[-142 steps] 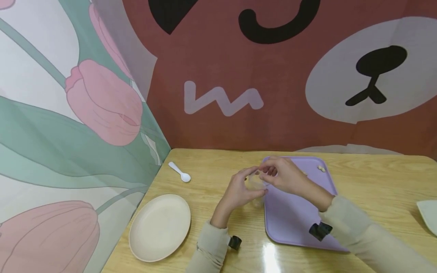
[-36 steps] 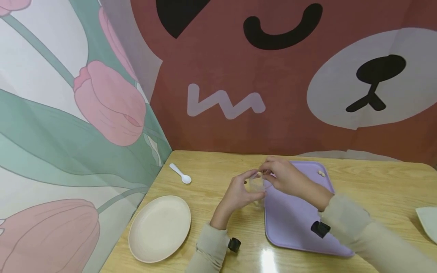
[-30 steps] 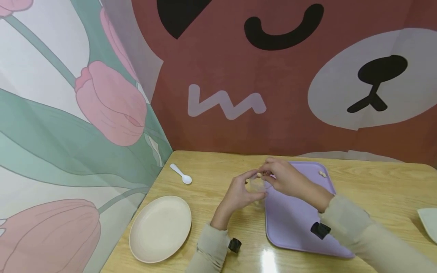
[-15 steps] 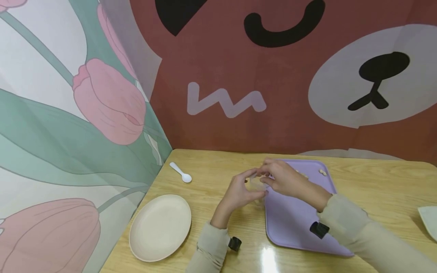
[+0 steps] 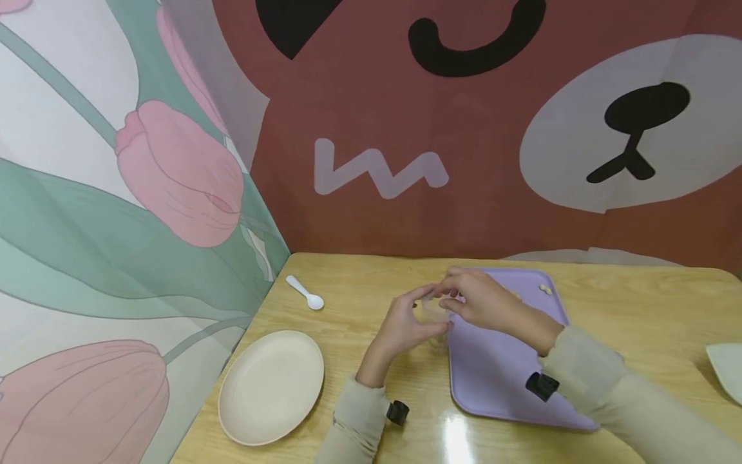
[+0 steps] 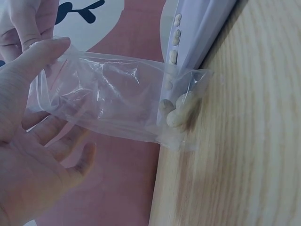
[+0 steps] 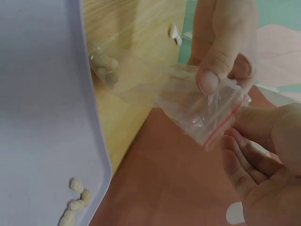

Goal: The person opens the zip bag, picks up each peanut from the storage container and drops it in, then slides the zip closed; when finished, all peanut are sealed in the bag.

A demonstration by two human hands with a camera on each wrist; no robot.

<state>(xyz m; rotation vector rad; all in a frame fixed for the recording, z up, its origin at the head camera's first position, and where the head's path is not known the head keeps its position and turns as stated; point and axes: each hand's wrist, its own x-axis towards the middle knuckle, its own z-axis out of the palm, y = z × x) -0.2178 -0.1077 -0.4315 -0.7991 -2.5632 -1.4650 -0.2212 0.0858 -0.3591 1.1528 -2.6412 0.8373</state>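
Observation:
My left hand (image 5: 400, 325) holds a clear zip bag (image 6: 113, 94) near its mouth, thumb over one side and fingers spread behind. The bag hangs over the table at the tray's left edge, with several peanuts (image 6: 176, 117) in its bottom. My right hand (image 5: 481, 299) is right at the bag's mouth. In the right wrist view its thumb and bent fingers (image 7: 240, 165) lie beside the red zip strip (image 7: 225, 125), a small gap between them and no peanut showing there. More peanuts (image 7: 76, 205) lie in a row on the purple tray (image 5: 493, 374).
A cream plate (image 5: 272, 386) sits at the left of the wooden table, with a white spoon (image 5: 313, 301) behind it. A pale dish (image 5: 727, 367) shows at the right edge. Printed wall hangings (image 5: 377, 212) border the table's back and left.
A second ago a peanut showed between my right fingertips at the bag's mouth; now none shows there. My left hand has kept its hold on the bag. The head view has shifted slightly.

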